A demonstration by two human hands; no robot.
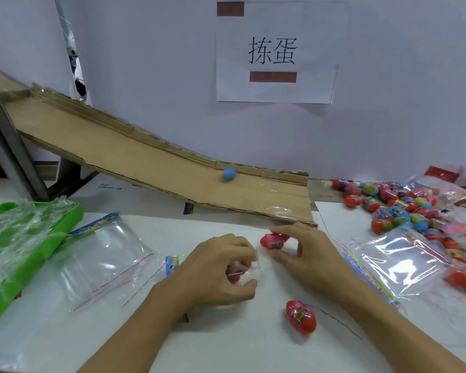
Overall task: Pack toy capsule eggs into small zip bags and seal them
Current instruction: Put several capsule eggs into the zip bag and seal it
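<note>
My left hand point(221, 267) is curled round a small zip bag point(246, 270), pinching its clear plastic between thumb and fingers; something red shows through the bag inside my grip (an egg, I think, though the plastic blurs it). Just beyond and to the right of it, my right hand point(304, 251) holds a red capsule egg point(273, 240) at its fingertips, the thumb curled beneath and the fingers arched over the top, with the egg just beside the mouth of the bag.

Nearer to me than my right hand, between my two forearms, a second red egg point(301, 316) lies on the white table point(226, 345), apart from both hands. Out past my right hand, towards the wall, sits a heap of loose eggs point(398, 208) in red, blue and pink, and just to the right of my right wrist lie larger clear bags point(398, 265), some with eggs inside.

To the left of my left hand, flat empty zip bags point(105, 257) are spread on the table, and beyond them stands a green tray point(65, 224) holding crumpled plastic. Straight ahead of both hands a cardboard ramp point(151, 168) slopes down to the table, with a blue egg point(229, 174) on it near the low end. A paper sign point(276, 52) hangs on the wall above.
</note>
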